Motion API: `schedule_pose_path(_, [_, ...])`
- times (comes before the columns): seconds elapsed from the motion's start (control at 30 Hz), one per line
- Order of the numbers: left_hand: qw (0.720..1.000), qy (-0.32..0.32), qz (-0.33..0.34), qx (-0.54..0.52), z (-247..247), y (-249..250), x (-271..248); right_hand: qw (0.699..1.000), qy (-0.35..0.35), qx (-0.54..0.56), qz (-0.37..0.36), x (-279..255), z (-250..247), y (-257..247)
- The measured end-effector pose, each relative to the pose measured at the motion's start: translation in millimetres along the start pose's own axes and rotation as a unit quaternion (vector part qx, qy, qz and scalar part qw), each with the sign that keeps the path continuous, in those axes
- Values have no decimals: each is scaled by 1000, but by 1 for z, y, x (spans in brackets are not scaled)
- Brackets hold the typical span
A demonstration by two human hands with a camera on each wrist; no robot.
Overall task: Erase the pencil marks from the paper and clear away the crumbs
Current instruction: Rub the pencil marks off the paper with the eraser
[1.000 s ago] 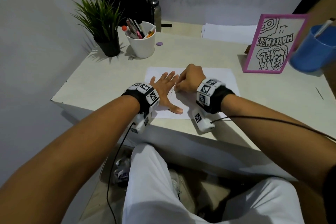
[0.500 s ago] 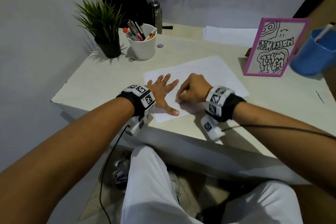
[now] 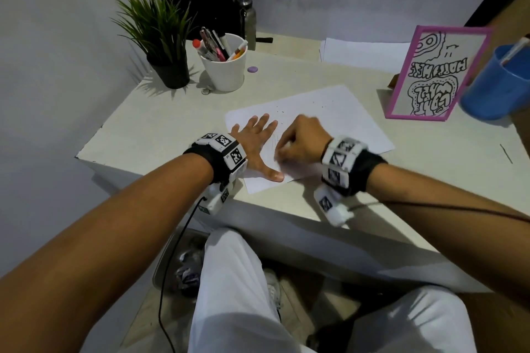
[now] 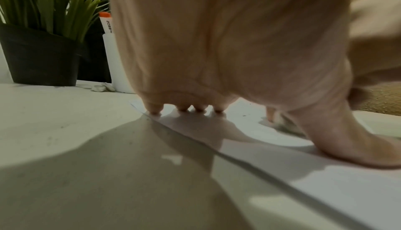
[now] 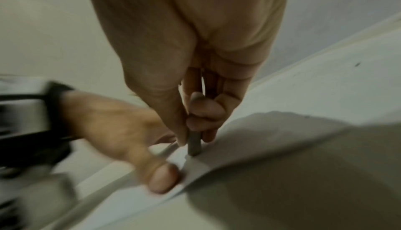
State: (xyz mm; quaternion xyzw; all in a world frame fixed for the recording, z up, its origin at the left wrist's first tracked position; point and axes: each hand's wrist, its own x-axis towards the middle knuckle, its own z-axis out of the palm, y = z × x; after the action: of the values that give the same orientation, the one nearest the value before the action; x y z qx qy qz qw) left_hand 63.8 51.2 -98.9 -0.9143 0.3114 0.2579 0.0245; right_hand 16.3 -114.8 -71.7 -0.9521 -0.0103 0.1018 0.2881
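Note:
A white sheet of paper (image 3: 338,120) lies skewed on the desk, with faint pencil strokes between my hands and dark crumbs (image 3: 279,110) scattered further back. My left hand (image 3: 258,143) lies flat on the sheet's near left part, fingers spread, thumb (image 5: 162,177) pressing near the edge. My right hand (image 3: 301,140) pinches a small greyish eraser (image 5: 193,144) between thumb and fingers, its tip pressed on the paper (image 5: 293,110) right beside the left thumb. The left wrist view shows the left fingertips (image 4: 184,109) down on the paper (image 4: 282,156).
At the back left stand a potted plant (image 3: 163,46) and a white cup of pens (image 3: 225,64), with a purple disc (image 3: 253,69) beside it. A pink-framed drawing (image 3: 433,71), a blue cup (image 3: 496,86) and more paper (image 3: 361,53) sit back right. The desk edge runs just under my wrists.
The sheet has turned counter-clockwise under my hands, its far right corner swinging away. My right hand has shifted slightly with the eraser and is blurred; the left hand stays flat on the sheet.

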Motion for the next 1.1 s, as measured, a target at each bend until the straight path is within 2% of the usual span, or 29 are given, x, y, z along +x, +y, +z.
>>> schedule_pose_path(0.07, [1000,0,4,-2,0,-1,1,999,-49,-1,-17,-6,1,-4])
schedule_pose_path(0.2, [1000,-4,1,-2,0,-2,0,996,40,44,63,33,-28,2])
schedule_pose_path(0.27, [1000,-1,2,-1,0,-3,1,997,51,35,51,36,-26,1])
schedule_pose_path(0.43, [1000,8,12,-12,4,-5,3,998,-58,-2,4,-10,1,-7])
schedule_pose_path(0.57, [1000,-3,3,1,3,-4,4,996,56,29,59,32,-20,-16])
schedule_pose_path(0.63, [1000,-5,-6,9,2,-4,4,993,86,29,73,48,-24,-17])
schedule_pose_path(0.7, [1000,-5,-3,4,3,-3,5,996,68,17,61,35,-16,-15])
schedule_pose_path(0.83, [1000,7,8,2,6,-6,6,999,-45,-10,30,-7,5,-12])
schedule_pose_path(0.87, [1000,3,9,2,6,-6,7,999,-39,-6,31,-2,1,-13])
schedule_pose_path(0.93, [1000,-8,7,0,4,-6,7,998,28,23,59,23,-13,-17])
schedule_pose_path(1.0, [1000,-10,3,-3,2,-6,5,994,64,28,79,43,-21,-20])
schedule_pose_path(1.1, [1000,1,7,-6,3,-4,4,997,39,2,60,28,-5,-17])
